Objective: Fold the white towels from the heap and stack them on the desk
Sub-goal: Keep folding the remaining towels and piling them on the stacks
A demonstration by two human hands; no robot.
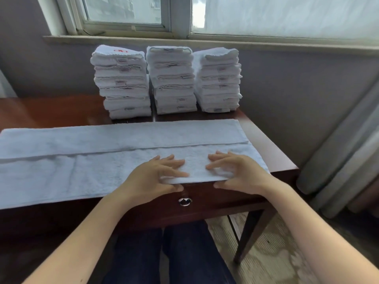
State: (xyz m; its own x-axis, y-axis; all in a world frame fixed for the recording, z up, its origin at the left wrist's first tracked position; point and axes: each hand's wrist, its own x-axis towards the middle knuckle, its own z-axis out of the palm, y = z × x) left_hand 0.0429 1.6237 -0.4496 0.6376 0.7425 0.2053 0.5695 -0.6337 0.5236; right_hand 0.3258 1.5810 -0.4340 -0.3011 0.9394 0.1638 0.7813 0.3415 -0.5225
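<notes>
Tags (121, 61) on stacks (173, 93) blur; both hands (155, 174) (239, 171) pinch towel (102, 144).

The single camera rides on my head, wide-angled, facing forward and tilted down across the tabletop (51, 111). My left hand (155, 175) and right hand (240, 173) sit mid-frame on the towel (102, 171), close under the lens. My lap (184, 253) fills the bottom edge. At the top, farther off, the view reaches the window (123, 11).
</notes>
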